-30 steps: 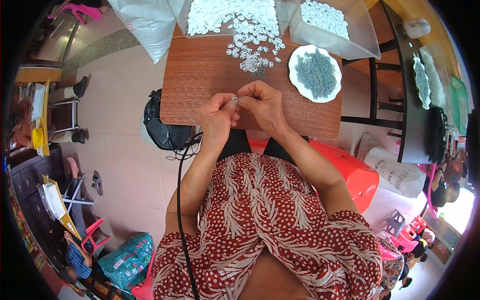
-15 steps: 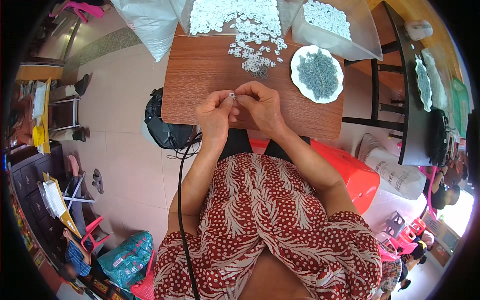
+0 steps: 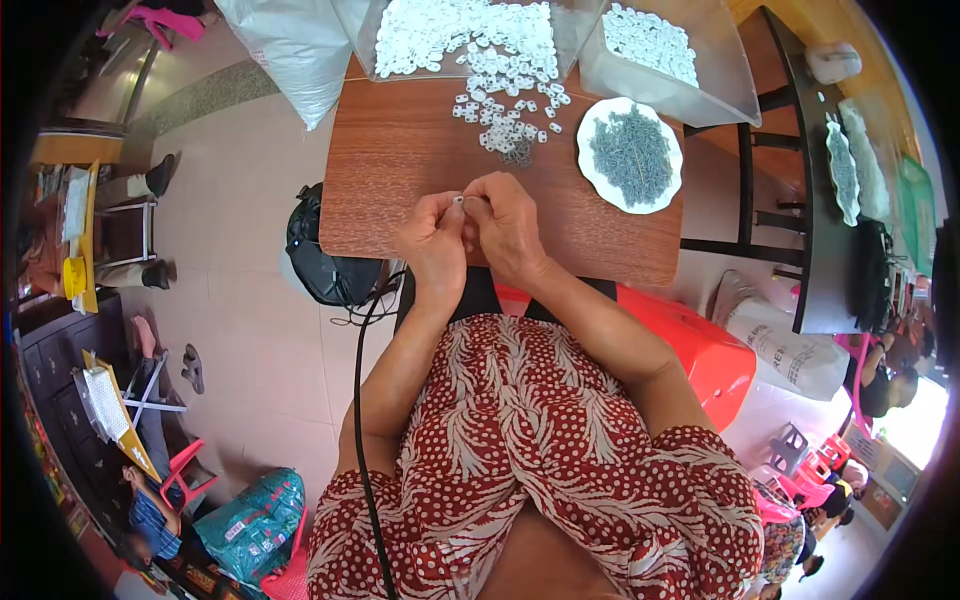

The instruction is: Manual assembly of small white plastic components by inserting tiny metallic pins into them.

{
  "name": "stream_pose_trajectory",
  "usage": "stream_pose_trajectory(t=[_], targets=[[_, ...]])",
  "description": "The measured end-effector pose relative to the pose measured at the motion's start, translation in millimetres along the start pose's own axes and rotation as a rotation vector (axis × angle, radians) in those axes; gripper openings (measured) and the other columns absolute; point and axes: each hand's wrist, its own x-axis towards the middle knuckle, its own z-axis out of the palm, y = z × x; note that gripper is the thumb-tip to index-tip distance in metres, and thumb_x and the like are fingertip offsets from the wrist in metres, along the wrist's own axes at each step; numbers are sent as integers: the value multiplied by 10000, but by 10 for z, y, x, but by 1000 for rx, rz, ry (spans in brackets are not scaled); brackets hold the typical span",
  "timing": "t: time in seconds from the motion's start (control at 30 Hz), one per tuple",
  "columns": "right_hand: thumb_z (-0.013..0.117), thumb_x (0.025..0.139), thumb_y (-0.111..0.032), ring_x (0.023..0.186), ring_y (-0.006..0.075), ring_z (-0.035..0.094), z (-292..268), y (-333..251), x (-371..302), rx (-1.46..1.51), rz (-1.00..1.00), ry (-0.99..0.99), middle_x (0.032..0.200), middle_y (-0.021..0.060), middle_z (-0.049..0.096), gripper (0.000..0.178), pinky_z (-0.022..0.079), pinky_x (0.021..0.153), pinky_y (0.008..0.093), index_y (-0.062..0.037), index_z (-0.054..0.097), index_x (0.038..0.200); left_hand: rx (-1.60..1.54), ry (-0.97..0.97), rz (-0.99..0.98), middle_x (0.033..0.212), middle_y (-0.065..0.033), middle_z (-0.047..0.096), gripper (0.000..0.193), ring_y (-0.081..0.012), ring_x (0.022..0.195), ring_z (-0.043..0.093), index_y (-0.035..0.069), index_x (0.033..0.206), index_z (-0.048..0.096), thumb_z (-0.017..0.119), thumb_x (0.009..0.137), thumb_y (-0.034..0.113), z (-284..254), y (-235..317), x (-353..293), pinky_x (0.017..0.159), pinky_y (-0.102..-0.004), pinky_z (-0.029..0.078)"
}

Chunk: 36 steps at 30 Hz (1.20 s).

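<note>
My left hand (image 3: 434, 245) is closed, its thumb and finger pinching a small white plastic piece (image 3: 459, 200) above the front part of the brown table (image 3: 385, 160). Against it my right hand (image 3: 510, 230) is pinched too; whatever lies in its fingertips is too small to make out. Beyond the hands are scattered loose white pieces with holes (image 3: 510, 130), and a little heap of thin grey metal pins (image 3: 517, 155) touches their near side. A white scalloped plate (image 3: 645, 208) at the right holds many more grey pins (image 3: 630, 155).
Two clear bins, one at the back (image 3: 573, 35) and one at the back right (image 3: 715, 92), hold white pieces. A white sack (image 3: 290, 60) stands left of the table, above a black backpack (image 3: 325, 270). A black cable (image 3: 360, 400) runs past my left forearm. A red stool (image 3: 715, 370) is at the right.
Both hands have shifted slightly down and my right hand has closed in on the left, its fingers now more curled. The white piece stays in my left fingertips. The whole view has shifted slightly.
</note>
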Motion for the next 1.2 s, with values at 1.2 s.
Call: stream_pose_trajectory(t=[1.2], targets=[[604, 727, -66, 798, 330, 586, -513, 1216, 1160, -641, -98, 114, 828, 150, 636, 119, 456, 707, 405, -31, 648, 832, -291, -76, -315, 777, -92, 619, 106, -125, 577, 576, -16, 913, 595, 549, 871, 70, -239, -410, 468, 493, -238, 463]])
